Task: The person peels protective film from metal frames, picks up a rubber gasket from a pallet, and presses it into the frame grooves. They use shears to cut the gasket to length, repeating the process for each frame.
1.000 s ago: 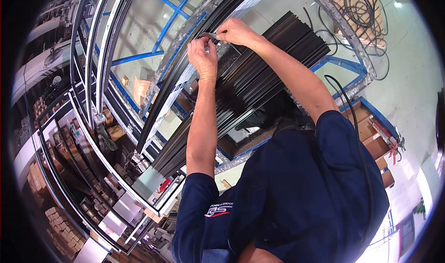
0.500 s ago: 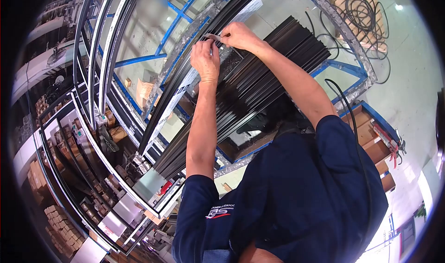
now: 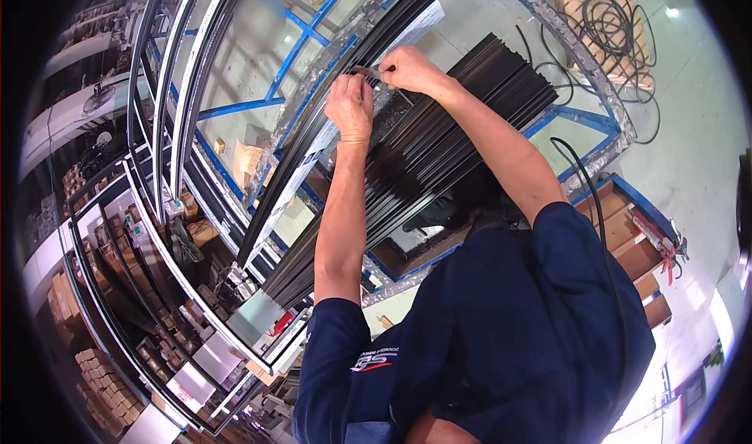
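Arms [image 3: 342, 217] extended forward; left hand [image 3: 349, 109] with fingers curled; right hand [image 3: 409, 69] pinching, just beside.

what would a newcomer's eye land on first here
Probably the broad bundle of long dark profiles slanting across the blue-edged frame at the centre. Next, just above it, the two bare hands, left and right, close together over a narrower bundle. Then the tangled black cable at upper right.
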`<move>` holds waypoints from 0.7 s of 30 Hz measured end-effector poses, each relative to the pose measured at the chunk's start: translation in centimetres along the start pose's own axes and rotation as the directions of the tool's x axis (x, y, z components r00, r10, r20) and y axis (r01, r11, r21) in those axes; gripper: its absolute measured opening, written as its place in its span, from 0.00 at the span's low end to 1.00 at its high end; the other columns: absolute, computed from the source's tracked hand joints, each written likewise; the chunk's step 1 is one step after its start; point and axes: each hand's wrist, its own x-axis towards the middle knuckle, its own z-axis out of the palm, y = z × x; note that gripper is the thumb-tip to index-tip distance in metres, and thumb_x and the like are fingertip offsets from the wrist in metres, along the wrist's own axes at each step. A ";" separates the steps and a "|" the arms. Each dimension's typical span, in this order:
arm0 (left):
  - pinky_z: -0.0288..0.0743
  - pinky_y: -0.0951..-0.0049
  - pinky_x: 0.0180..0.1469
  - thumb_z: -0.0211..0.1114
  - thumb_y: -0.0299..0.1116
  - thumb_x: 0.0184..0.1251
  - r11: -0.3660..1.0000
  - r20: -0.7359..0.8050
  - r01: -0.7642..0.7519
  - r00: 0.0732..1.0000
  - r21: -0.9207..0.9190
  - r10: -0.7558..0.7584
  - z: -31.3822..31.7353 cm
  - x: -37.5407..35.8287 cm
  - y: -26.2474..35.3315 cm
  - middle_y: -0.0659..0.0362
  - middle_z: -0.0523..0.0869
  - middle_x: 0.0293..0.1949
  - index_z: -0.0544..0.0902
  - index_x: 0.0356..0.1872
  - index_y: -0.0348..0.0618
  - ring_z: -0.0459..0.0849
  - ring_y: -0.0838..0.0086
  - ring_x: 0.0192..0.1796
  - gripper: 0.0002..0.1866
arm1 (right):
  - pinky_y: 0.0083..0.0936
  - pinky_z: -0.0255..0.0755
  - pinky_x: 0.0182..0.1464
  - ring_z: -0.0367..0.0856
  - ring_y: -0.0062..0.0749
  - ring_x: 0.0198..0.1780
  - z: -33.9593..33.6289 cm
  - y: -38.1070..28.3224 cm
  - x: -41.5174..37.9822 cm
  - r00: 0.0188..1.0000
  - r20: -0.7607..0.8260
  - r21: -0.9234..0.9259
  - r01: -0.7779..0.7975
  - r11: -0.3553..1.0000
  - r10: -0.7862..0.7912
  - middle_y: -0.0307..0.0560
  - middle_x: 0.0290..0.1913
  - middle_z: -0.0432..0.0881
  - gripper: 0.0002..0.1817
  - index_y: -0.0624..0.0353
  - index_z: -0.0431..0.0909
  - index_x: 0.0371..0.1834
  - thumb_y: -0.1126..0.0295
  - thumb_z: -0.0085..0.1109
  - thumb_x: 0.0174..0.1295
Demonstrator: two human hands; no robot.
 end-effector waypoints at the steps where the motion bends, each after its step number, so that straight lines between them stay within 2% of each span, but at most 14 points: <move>1: 0.76 0.61 0.36 0.70 0.28 0.56 1.000 0.001 0.005 1.000 0.001 -0.005 0.0 0.0 0.0 0.59 0.82 0.32 0.83 0.33 0.47 0.83 0.60 0.36 0.05 | 0.29 0.79 0.36 0.88 0.32 0.28 0.1 0.2 0.0 1.000 0.005 0.000 0.013 1.000 -0.013 0.52 0.25 0.87 0.10 0.69 0.86 0.37 0.73 0.61 0.58; 4: 0.76 0.60 0.36 0.70 0.29 0.55 1.000 0.001 0.015 1.000 0.008 -0.016 0.2 -0.1 0.1 0.58 0.82 0.32 0.82 0.32 0.47 0.83 0.60 0.36 0.05 | 0.37 0.78 0.40 0.87 0.46 0.32 0.4 0.3 0.2 1.000 -0.023 0.031 0.011 0.999 -0.010 0.55 0.25 0.85 0.08 0.64 0.87 0.31 0.71 0.64 0.53; 7: 0.76 0.60 0.36 0.69 0.29 0.55 1.000 0.007 0.017 1.000 0.025 -0.017 0.1 0.0 0.1 0.58 0.81 0.31 0.81 0.31 0.46 0.83 0.59 0.36 0.05 | 0.30 0.79 0.36 0.88 0.33 0.29 0.2 0.0 0.1 0.999 0.004 -0.023 0.046 0.999 -0.046 0.53 0.24 0.86 0.09 0.70 0.86 0.35 0.74 0.61 0.58; 10: 0.76 0.59 0.36 0.69 0.30 0.54 0.999 0.016 0.010 1.000 0.035 -0.010 0.0 0.1 0.3 0.58 0.81 0.31 0.80 0.30 0.46 0.82 0.59 0.36 0.06 | 0.40 0.77 0.39 0.86 0.51 0.33 0.4 -0.1 0.2 0.998 -0.034 0.008 0.051 0.999 -0.051 0.59 0.27 0.84 0.07 0.63 0.87 0.29 0.70 0.64 0.52; 13: 0.76 0.59 0.37 0.69 0.30 0.54 0.999 0.010 -0.004 1.000 0.041 0.004 0.0 0.2 0.3 0.58 0.81 0.31 0.80 0.30 0.46 0.82 0.59 0.36 0.06 | 0.43 0.76 0.38 0.84 0.56 0.33 0.5 0.0 0.4 0.996 -0.045 -0.023 0.079 0.997 -0.080 0.60 0.26 0.82 0.07 0.63 0.86 0.28 0.70 0.63 0.52; 16: 0.76 0.59 0.37 0.69 0.30 0.55 0.999 0.033 -0.027 0.999 0.042 0.026 0.1 0.2 0.0 0.58 0.81 0.32 0.80 0.30 0.46 0.83 0.59 0.37 0.06 | 0.34 0.77 0.34 0.86 0.37 0.26 0.5 0.0 0.6 0.988 -0.016 -0.127 0.151 0.980 -0.154 0.53 0.22 0.84 0.08 0.65 0.87 0.33 0.73 0.60 0.56; 19: 0.77 0.59 0.38 0.68 0.30 0.55 0.999 0.059 -0.046 0.997 0.016 0.045 0.0 0.4 -0.2 0.58 0.82 0.32 0.80 0.30 0.46 0.83 0.59 0.38 0.05 | 0.37 0.77 0.35 0.86 0.42 0.27 0.8 0.0 0.6 0.979 -0.049 -0.144 0.189 0.971 -0.198 0.55 0.24 0.84 0.08 0.66 0.86 0.32 0.73 0.60 0.56; 21: 0.77 0.60 0.38 0.68 0.30 0.55 0.998 0.073 -0.058 0.996 -0.006 0.058 -0.2 0.6 -0.3 0.58 0.83 0.33 0.81 0.30 0.46 0.83 0.60 0.38 0.04 | 0.43 0.76 0.38 0.84 0.53 0.33 1.0 0.1 0.5 0.969 -0.106 -0.172 0.201 0.964 -0.221 0.58 0.27 0.83 0.07 0.62 0.86 0.30 0.72 0.61 0.54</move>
